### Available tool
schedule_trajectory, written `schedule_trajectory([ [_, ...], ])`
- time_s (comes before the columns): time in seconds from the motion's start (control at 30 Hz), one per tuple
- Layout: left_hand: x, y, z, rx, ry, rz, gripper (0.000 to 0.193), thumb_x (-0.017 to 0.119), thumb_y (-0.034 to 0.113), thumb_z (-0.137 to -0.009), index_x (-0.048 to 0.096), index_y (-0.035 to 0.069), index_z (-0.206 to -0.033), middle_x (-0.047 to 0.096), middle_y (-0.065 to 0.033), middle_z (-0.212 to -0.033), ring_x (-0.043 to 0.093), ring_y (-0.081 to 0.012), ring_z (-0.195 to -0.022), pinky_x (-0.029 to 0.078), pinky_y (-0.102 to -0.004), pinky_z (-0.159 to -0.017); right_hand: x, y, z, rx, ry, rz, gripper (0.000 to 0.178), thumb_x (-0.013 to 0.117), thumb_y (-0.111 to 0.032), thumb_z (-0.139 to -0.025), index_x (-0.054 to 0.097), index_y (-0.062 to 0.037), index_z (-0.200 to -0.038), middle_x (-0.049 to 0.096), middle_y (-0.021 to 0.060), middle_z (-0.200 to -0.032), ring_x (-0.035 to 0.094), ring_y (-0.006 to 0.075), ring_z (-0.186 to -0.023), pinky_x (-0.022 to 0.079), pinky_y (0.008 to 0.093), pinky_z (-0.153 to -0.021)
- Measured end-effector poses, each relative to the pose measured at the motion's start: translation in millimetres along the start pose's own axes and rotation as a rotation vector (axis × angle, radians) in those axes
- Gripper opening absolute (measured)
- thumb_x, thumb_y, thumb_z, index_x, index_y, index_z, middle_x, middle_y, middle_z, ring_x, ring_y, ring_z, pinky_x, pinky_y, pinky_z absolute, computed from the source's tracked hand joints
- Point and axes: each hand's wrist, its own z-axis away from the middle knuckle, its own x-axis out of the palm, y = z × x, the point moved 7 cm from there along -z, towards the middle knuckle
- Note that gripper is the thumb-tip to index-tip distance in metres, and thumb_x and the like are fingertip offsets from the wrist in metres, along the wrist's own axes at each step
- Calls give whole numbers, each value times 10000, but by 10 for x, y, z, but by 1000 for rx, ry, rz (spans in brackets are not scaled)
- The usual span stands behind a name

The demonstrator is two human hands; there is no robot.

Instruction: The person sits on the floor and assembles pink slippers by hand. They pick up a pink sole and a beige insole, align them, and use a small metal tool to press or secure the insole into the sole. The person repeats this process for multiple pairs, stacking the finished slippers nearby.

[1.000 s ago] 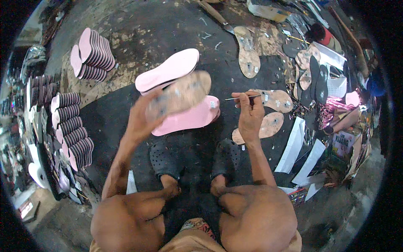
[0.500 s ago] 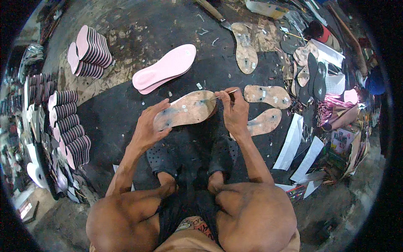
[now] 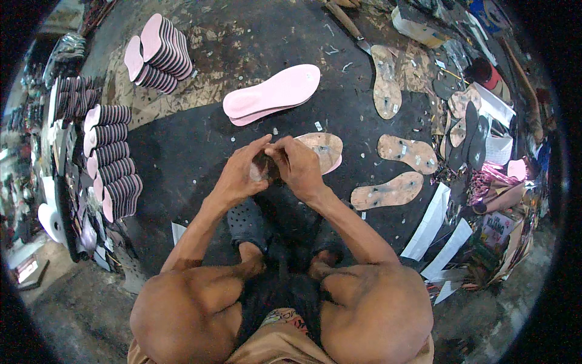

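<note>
A tan, sole-shaped template (image 3: 325,147) lies over a pink insole (image 3: 334,165), whose edge shows at the toe end. My left hand (image 3: 237,176) is closed around the heel end, thumb near me and fingers on the far side. Its grip is partly covered by my right hand (image 3: 298,167), which crosses over the middle of the template. The right fingertips are pinched together beside my left fingertips; whatever they hold is hidden. Beyond my hands, two pink insoles (image 3: 273,91) lie stacked on the dark mat.
Stacks of pink insoles stand at the far left (image 3: 162,51) and left (image 3: 115,167). More tan templates (image 3: 388,191) lie to the right, near white strips (image 3: 427,221). A wooden-handled tool (image 3: 348,24) lies at the back. Scraps and a cardboard box crowd the right edge.
My right hand has moved left from the template's toe end to its heel end, beside my left fingers. The thin white stick it held is now out of sight. The view has shifted.
</note>
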Motion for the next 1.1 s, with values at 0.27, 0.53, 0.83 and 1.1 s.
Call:
schedule_trajectory([
  [0.27,-45,266,-77,210,104,-184,915,870,67,-732,545,89,-1587,649,-134,-1538,591,-361,-1420,435,-487,-1218,-233,-77,492,-63,120,-48,139,799,-170,-1001,721,-65,-1050,734,132,-930,715,336,-800,568,453,-706],
  [0.53,-851,211,-783,224,300,-234,361,798,32,-854,809,35,-1215,756,-138,-1379,718,-325,-1261,552,-428,-1096,-1323,389,298,351,438,-128,234,673,-259,-1126,668,-26,-1112,818,117,-981,735,181,-842,574,338,-800],
  [0.83,-275,339,-119,-26,109,-260,445,797,51,-888,789,106,-1330,738,-126,-1342,661,-329,-1310,487,-460,-1144,-1523,1004,880,501,528,-208,259,616,-265,-1160,643,-11,-1117,812,113,-990,705,144,-829,566,327,-778],
  [1.1,79,93,117,151,75,-304,706,952,131,-757,728,162,-1425,613,-96,-1598,522,-350,-1527,319,-570,-1324,-1199,841,884,448,390,-154,269,635,-284,-1148,668,-18,-1141,810,108,-977,724,144,-783,565,330,-704],
])
